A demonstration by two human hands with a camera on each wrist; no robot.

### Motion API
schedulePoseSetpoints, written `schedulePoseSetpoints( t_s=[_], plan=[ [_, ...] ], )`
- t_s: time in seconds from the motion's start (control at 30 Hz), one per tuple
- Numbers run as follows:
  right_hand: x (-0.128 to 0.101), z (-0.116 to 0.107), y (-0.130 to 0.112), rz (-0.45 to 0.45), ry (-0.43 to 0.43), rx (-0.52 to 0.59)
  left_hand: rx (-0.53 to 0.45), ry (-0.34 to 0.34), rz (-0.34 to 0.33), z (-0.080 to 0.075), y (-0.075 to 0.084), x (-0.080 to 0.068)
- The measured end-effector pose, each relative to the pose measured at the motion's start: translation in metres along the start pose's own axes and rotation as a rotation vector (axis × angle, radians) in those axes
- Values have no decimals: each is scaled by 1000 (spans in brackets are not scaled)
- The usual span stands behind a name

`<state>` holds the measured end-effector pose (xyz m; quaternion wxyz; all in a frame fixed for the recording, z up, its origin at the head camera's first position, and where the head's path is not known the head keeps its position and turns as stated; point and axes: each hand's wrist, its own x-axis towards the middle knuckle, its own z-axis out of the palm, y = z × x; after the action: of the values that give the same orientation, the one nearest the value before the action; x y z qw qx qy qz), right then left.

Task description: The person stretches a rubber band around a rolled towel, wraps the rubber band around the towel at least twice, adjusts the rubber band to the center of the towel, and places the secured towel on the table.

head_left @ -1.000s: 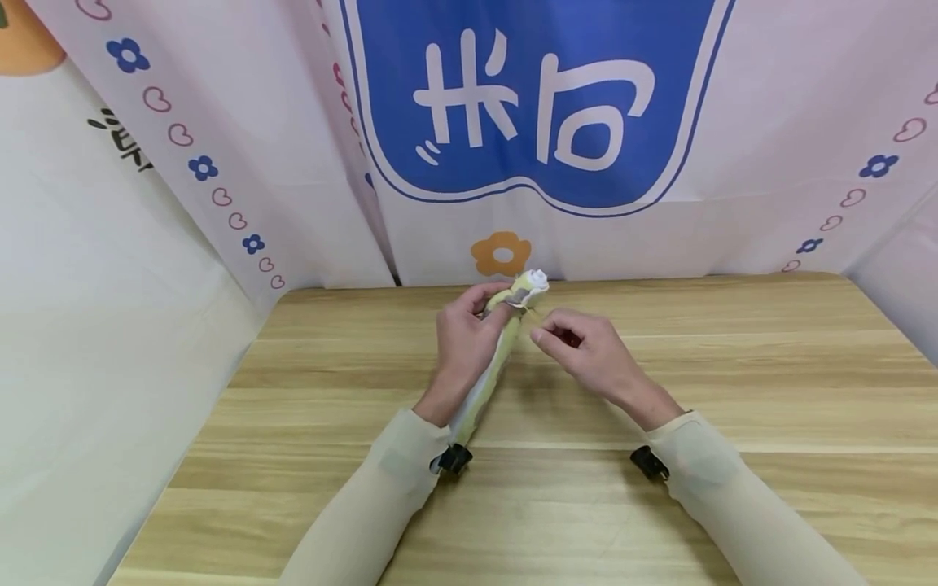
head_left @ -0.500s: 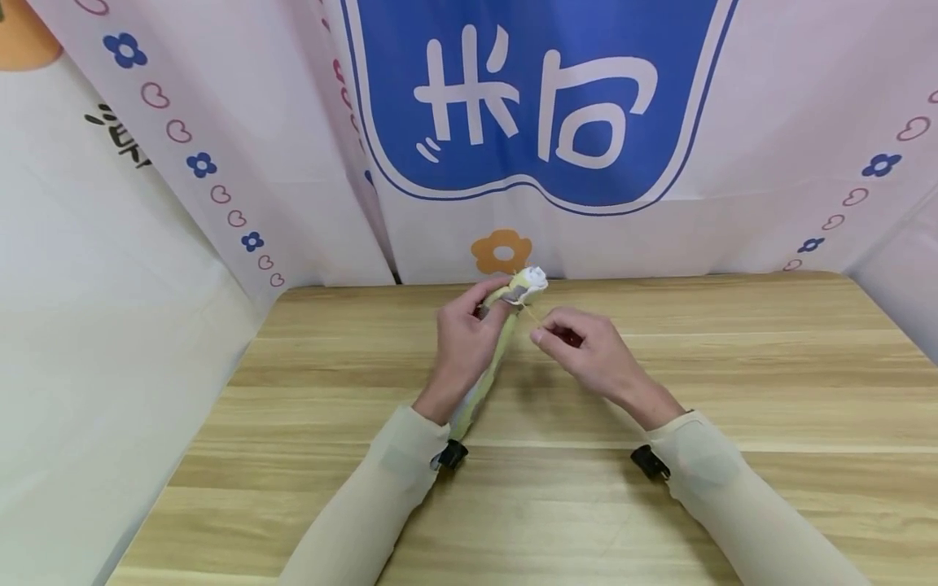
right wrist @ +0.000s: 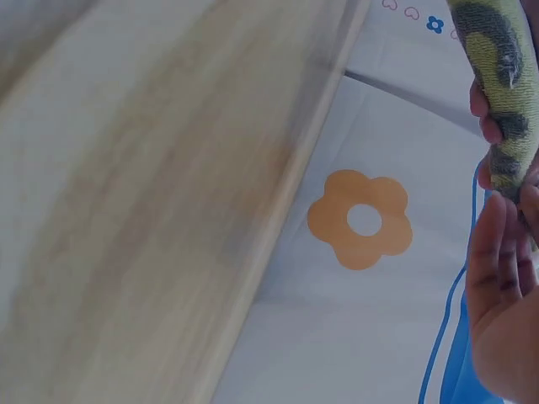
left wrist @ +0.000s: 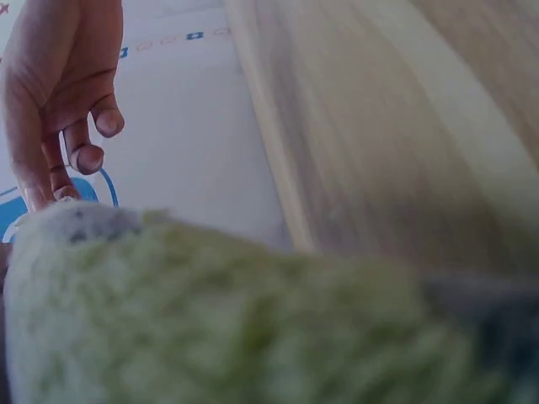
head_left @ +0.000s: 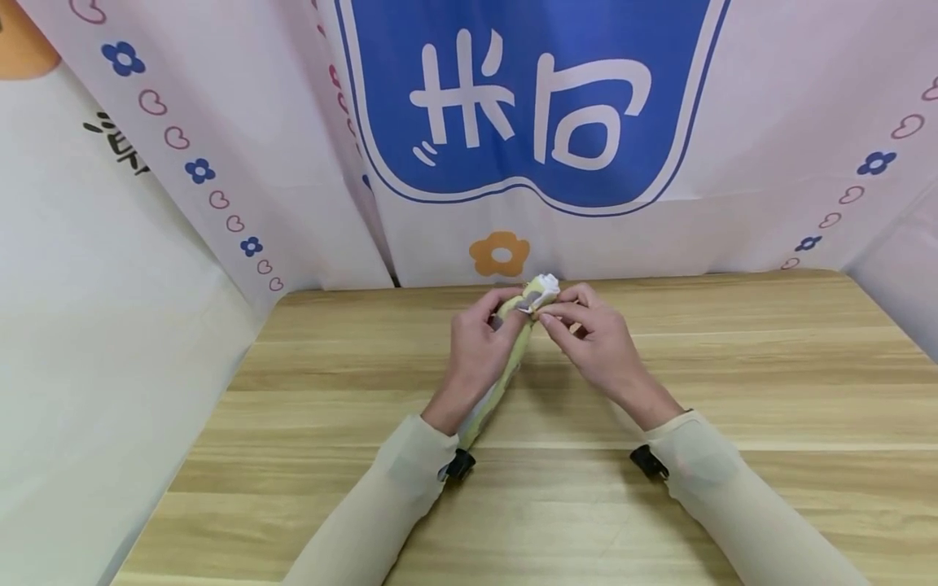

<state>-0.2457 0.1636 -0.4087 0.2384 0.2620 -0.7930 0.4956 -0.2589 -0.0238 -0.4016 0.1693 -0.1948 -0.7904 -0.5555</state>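
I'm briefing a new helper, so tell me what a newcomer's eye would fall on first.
Probably the big blue emblem with white characters, top centre on the backdrop in the head view. Next comes the orange flower below it, just above the far edge of the wooden table. Then the yellow-green and white cloth roll, gripped near its far end by the left hand, with the right hand there too.

My right hand (head_left: 604,346) has come in to the rolled cloth (head_left: 541,296), closing the earlier gap; my left hand (head_left: 478,352) has shifted slightly right.
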Motion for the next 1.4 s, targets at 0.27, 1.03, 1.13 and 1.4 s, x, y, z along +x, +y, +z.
schedulePoseSetpoints(
  t_s=[0.27,1.03,1.13,1.4],
  plan=[
    [-1,3,0,-24,121,67,-45,13,-6,2,5,-1],
    [-1,-4,-3,159,-78,208,-79,59,-62,2,0,0],
    [-2,-5,-2,131,-113,288,-80,72,-69,1,0,1],
    [-3,-5,0,74,-136,369,-95,108,-108,-3,-4,6]
  ],
)
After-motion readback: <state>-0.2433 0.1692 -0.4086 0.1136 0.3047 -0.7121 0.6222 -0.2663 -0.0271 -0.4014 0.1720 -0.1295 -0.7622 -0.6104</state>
